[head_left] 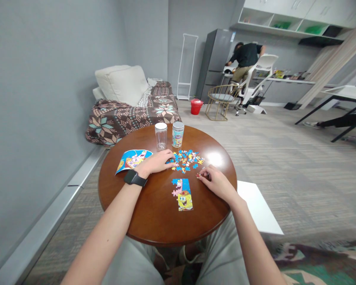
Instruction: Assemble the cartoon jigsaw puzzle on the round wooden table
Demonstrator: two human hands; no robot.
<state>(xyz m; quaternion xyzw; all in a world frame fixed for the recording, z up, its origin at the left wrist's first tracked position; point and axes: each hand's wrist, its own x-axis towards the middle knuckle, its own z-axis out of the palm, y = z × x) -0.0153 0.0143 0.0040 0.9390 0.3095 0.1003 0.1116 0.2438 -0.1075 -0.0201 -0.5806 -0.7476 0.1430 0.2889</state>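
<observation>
A loose pile of jigsaw puzzle pieces [187,159], blue, yellow and pink, lies on the round wooden table. My left hand [158,162], with a black watch at the wrist, reaches to the pile's left edge, its fingers apart and the tips at the pieces. Right of the pile, my right hand [213,180] is closed in a pinch on a small puzzle piece [198,175], partly hidden by the fingers. Between my forearms lies a joined part of the puzzle [184,198] with a yellow cartoon face and a pink figure. Its left edge is uneven.
A curled picture sheet [132,159] lies by my left wrist. Behind the pile stand a clear jar with a white lid [161,136] and a printed can [178,135]. The table [154,221] has a rounded edge. A person [247,57] bends over the far counter.
</observation>
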